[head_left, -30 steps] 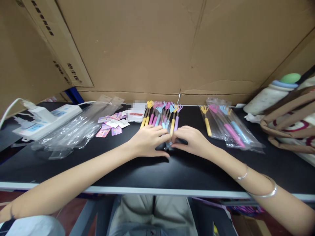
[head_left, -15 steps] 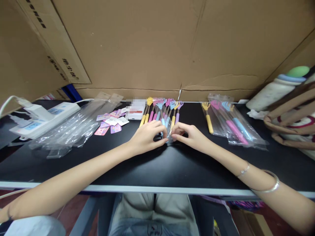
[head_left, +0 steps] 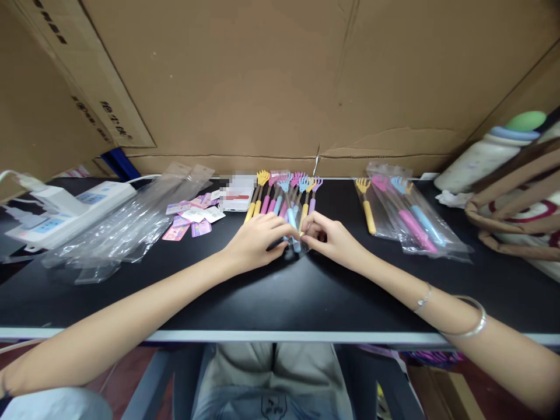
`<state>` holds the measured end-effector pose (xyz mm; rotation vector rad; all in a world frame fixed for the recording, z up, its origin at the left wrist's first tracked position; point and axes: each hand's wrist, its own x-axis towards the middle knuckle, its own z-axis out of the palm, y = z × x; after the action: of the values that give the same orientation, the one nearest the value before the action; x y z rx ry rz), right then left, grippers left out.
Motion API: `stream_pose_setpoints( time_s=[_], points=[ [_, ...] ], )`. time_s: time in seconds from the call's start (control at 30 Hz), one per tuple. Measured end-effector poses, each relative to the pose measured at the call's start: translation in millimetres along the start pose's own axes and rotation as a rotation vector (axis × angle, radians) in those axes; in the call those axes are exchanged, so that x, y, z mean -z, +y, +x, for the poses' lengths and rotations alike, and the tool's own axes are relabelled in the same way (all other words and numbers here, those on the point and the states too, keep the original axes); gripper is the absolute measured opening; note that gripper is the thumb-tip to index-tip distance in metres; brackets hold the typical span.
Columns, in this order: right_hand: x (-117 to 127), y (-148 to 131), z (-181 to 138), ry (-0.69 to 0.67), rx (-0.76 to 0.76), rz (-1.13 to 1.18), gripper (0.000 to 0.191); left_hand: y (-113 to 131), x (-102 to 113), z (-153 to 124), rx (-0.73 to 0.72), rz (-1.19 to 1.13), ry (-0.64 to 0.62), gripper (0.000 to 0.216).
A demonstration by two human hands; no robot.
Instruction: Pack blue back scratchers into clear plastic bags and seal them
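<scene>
A blue back scratcher (head_left: pixel 291 217), apparently inside a clear plastic bag, lies between my hands at the middle of the black table. My left hand (head_left: pixel 256 240) has its thumb and fingers closed on the bag at the handle end. From the other side, my right hand (head_left: pixel 332 238) pinches the bag's edge between thumb and curled fingers. The exact grip is partly hidden by the fingers. Just beyond, a row of loose back scratchers with yellow (head_left: pixel 256 204), pink, blue and purple (head_left: pixel 312 201) handles lies with claw heads toward the cardboard.
To the left are a power strip (head_left: pixel 70 216), clear empty bags (head_left: pixel 131 219), and small printed cards (head_left: pixel 177 230) beside a white box (head_left: pixel 238 198). On the right lie a yellow back scratcher (head_left: pixel 370 216) and bagged ones (head_left: pixel 417 230), near a bottle (head_left: pixel 483 160) and a brown-handled bag (head_left: pixel 503 233).
My fingers have shifted slightly at the bag, and more of the blue handle's lower end shows between my hands. The view has moved a little.
</scene>
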<state>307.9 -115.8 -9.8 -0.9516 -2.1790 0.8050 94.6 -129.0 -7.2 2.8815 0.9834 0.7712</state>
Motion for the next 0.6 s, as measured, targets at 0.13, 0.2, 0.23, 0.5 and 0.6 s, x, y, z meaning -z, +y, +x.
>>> stream_pose_setpoints(
  time_s=[0.13, 0.2, 0.23, 0.5, 0.6],
  points=[
    [1.6, 1.0, -0.1, -0.022, -0.015, 0.035, 0.009, -2.6, 4.7, -0.8, -0.141, 0.237, -0.029, 0.021],
    [2.2, 1.6, 0.0, -0.025, -0.025, 0.054, 0.010, -3.7, 4.4, -0.7, -0.195, 0.331, -0.010, 0.020],
    [2.4, 1.9, 0.1, -0.025, -0.031, 0.063, 0.011, -3.8, 3.6, -0.5, -0.212, 0.368, 0.010, 0.020],
    [2.4, 5.3, 0.7, -0.018, -0.061, 0.066, 0.012, -3.0, -5.1, 0.9, -0.260, 0.428, 0.254, 0.025],
    [2.2, 4.5, 0.8, -0.026, -0.069, 0.070, 0.012, -3.4, -5.4, 1.0, -0.249, 0.399, 0.276, 0.023]
  ],
)
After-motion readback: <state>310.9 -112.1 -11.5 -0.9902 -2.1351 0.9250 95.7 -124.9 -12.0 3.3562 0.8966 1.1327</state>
